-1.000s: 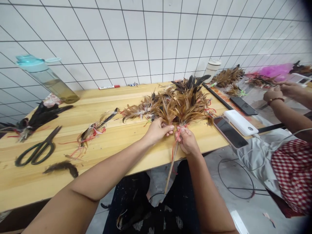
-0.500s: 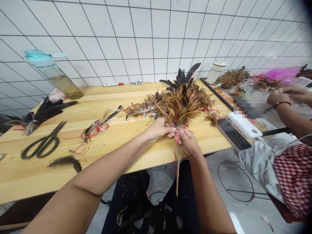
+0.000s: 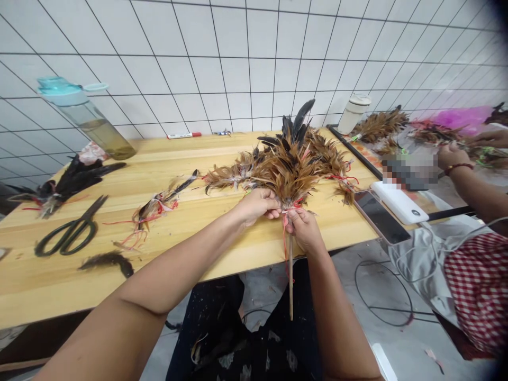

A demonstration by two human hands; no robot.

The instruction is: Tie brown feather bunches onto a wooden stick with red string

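A feather duster (image 3: 296,169) with brown and black feathers stands tip up in front of me, its thin wooden handle (image 3: 291,286) reaching below the table edge. My right hand (image 3: 304,225) is closed around the handle just under the feathers. Pink-red string (image 3: 284,233) is wrapped at the feather base and hangs beside the handle. Left of that binding, my left hand (image 3: 262,205) has its fingers pinched together. Whatever it pinches is too small to make out.
Black scissors (image 3: 73,227), a loose dark feather (image 3: 109,260) and tied feather bundles (image 3: 156,203) lie on the left. A water bottle (image 3: 101,129) stands behind them. A phone (image 3: 381,216) and white power bank (image 3: 400,202) sit at right, near a co-worker's hand (image 3: 454,157).
My left hand has shifted slightly left and up, away from my right hand. The duster's top has tilted a little left. The co-worker's hands have moved apart.
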